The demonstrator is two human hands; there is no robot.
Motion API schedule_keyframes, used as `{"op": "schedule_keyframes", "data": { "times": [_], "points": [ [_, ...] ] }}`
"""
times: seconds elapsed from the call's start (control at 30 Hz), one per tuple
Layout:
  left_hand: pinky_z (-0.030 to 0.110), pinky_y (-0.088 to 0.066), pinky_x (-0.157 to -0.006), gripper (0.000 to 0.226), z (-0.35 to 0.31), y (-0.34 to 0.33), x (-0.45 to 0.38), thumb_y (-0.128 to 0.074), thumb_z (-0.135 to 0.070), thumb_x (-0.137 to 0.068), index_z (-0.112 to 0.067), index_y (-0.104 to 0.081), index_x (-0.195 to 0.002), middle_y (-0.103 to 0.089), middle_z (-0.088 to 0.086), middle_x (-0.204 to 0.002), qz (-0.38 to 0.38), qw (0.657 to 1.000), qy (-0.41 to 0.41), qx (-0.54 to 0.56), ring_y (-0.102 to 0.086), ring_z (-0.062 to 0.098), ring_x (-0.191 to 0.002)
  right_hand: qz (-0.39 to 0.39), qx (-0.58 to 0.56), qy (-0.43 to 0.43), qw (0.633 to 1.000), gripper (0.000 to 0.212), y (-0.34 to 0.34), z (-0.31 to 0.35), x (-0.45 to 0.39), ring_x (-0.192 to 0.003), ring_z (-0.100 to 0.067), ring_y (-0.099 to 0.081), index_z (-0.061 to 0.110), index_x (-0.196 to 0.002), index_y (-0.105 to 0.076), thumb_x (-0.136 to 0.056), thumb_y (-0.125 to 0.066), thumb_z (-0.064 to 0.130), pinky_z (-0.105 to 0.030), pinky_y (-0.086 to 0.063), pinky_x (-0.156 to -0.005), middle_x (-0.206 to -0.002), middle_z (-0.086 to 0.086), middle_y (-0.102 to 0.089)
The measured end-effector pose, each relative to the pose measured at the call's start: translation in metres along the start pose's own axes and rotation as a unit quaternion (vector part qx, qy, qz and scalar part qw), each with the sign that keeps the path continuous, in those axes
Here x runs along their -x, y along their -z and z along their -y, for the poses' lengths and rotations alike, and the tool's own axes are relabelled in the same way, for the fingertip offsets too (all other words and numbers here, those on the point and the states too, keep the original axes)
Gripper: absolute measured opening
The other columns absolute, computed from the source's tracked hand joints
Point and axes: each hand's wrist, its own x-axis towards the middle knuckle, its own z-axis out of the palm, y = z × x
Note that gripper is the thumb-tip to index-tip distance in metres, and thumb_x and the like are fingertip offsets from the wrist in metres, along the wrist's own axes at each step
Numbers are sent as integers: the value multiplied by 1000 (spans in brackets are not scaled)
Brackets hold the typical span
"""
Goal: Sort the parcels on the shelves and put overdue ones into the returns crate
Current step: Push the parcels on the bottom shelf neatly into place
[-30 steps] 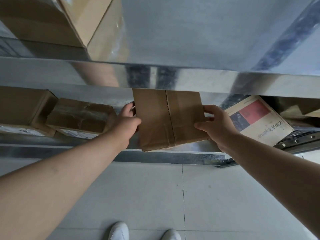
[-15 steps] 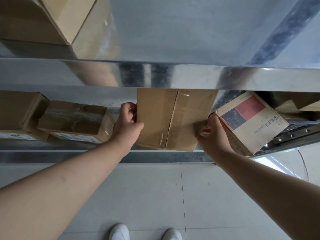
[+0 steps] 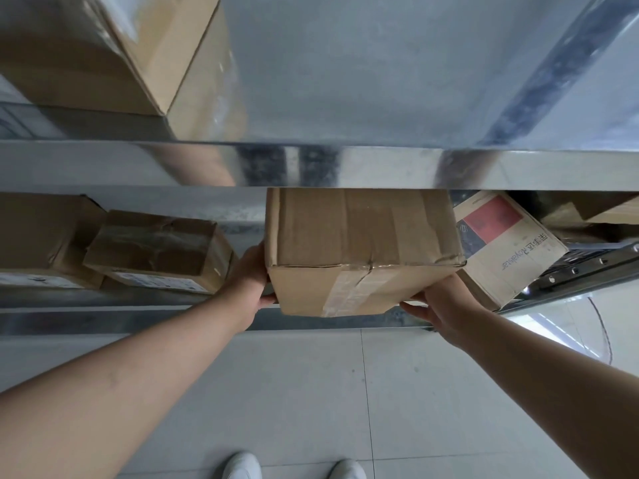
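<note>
1. Grip: a brown taped carton point(image 3: 359, 250) is held between both hands at the front edge of the lower shelf point(image 3: 138, 321). The left hand point(image 3: 250, 280) is pressed flat against its left side; the right hand point(image 3: 439, 305) is cupped under its lower right corner. The carton is tilted, with its rear part under the upper shelf point(image 3: 380, 164).
2. Upper shelf: shiny metal, carrying one large carton point(image 3: 103, 53) at the left.
3. Lower shelf: two worn brown parcels point(image 3: 155, 250) are seen left of the held carton. A printed box with a red panel point(image 3: 508, 250) lies just beside it on the right, tilted.
4. Floor point(image 3: 311, 392): pale tiles; the toes of two white shoes point(image 3: 242, 466) are seen at the bottom edge.
5. Returns crate: not in view.
6. Progress: judged early or midway. One parcel is in hand, and whether it is overdue cannot be told; no label can be read. Several parcels are left on the shelves to be checked.
</note>
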Motion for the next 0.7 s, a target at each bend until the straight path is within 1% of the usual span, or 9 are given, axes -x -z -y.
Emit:
{"op": "schedule_keyframes", "data": {
  "times": [0.1,0.2,0.3,0.43,0.53,0.7],
  "points": [
    [47,-52,-90,32,1,-2,4,-36,-25,-104,-25,-62,-86,-65,2,-91,15,1000,10,7,-58,24,-99,5,-25,-18,1000,38,0,3,4,-102,-29,-64,20,-101,-64,-101,-30,4,-48,-53,-98,-114,-10,-69],
    [49,-50,-92,33,-1,-3,9,-35,-23,-103,-25,-63,-87,-65,3,-93,21,1000,11,20,-58,24,-97,2,-60,-39,997,39,-1,5,9,-100,-29,-62,21,-96,-63,-101,-28,5,-49,-50,-101,-105,-8,-68],
    [51,-51,-94,28,-1,-1,13,-39,-26,-102,-26,-64,-89,-66,7,-103,30,999,22,37,-58,27,-102,-9,-77,-48,996,40,-5,7,13,-99,-28,-59,22,-91,-61,-102,-25,5,-50,-48,-103,-99,-6,-65],
    [51,-50,-95,25,-2,2,17,-41,-28,-102,-25,-64,-92,-65,11,-112,33,998,30,52,-58,31,-111,-19,-93,-57,994,40,-8,7,19,-100,-27,-57,22,-88,-59,-102,-26,5,-50,-46,-105,-92,-2,-62],
    [53,-50,-96,24,-2,5,19,-41,-29,-102,-26,-64,-94,-65,12,-118,30,998,29,54,-58,31,-113,-19,-95,-59,994,40,-11,7,21,-100,-26,-57,23,-89,-59,-103,-26,6,-48,-47,-104,-95,-2,-63],
    [53,-49,-98,24,-2,5,25,-42,-27,-101,-25,-65,-93,-66,9,-113,28,997,42,65,-58,28,-111,-24,-120,-63,991,41,-12,1,22,-98,-23,-57,24,-93,-60,-102,-25,4,-44,-48,-97,-106,-4,-63]
  ]
}}
